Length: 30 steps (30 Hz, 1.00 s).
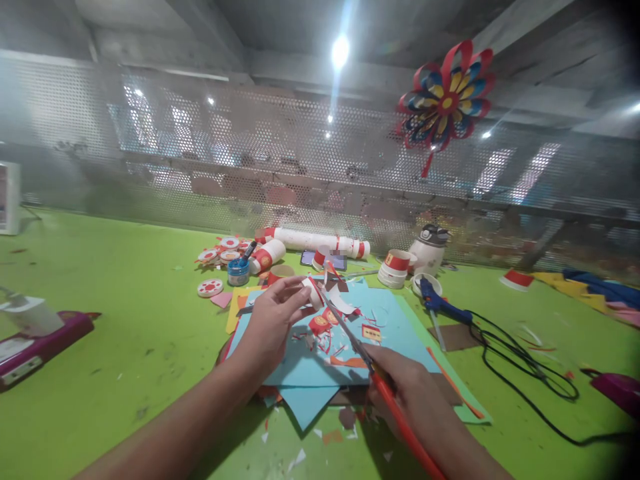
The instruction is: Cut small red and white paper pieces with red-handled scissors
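My left hand (276, 315) is closed on a small white paper piece with a red stripe (313, 293), pinched between thumb and fingers. In my right hand (407, 373) is a pair of scissors with red handles (387, 393). Their long metal blades (345, 327) point up and left, with the tips close to the paper piece; I cannot tell whether they touch it. Below both hands lies a light blue sheet (305, 367), strewn with red and white paper scraps (323, 325).
Behind the sheet lie a long white and red tube (315, 241), a blue jar (239, 272), a phone (337, 261) and white-red cups (395, 268). A blue glue gun (440, 300) with a black cable is on the right. Purple power strips (55, 343) flank the green table (135, 380).
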Motion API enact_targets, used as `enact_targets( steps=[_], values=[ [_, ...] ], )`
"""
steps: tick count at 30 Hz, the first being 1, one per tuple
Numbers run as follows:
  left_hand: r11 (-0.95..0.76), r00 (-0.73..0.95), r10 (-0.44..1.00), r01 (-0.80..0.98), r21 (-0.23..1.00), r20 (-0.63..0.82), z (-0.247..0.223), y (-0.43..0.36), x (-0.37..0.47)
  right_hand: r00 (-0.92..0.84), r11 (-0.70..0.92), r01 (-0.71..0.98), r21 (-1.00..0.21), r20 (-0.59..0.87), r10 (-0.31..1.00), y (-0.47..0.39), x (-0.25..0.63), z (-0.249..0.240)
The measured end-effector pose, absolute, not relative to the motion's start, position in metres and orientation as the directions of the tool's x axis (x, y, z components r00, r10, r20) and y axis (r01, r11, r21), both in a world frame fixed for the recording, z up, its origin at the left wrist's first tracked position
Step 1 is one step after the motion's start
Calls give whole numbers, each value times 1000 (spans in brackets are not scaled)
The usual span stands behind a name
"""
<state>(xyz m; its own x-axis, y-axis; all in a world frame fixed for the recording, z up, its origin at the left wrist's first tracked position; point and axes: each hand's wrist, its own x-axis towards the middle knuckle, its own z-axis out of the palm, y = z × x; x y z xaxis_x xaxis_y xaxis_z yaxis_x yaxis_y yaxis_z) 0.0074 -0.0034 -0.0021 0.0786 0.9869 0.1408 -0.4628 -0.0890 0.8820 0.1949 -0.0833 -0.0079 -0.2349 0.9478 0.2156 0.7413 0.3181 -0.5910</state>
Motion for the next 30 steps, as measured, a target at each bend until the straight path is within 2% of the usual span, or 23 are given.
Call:
enact_targets(
  steps=[8,15,20,30],
  values=[
    [-92,67,988,-462,882,138,-3,-6,11,-257,332,680,-653,211,943,-85,194,-6],
    [-104,60,987,-451,887,146,-5,-6,11,-233,330,710,-622,236,944,-85,194,-5],
    [-103,45,990,-452,886,137,-4,-6,12,-243,292,691,-661,168,955,-85,194,-5],
    [-141,40,984,-426,894,174,-7,-7,13,-263,371,700,-610,264,928,-79,197,-11]
  ],
)
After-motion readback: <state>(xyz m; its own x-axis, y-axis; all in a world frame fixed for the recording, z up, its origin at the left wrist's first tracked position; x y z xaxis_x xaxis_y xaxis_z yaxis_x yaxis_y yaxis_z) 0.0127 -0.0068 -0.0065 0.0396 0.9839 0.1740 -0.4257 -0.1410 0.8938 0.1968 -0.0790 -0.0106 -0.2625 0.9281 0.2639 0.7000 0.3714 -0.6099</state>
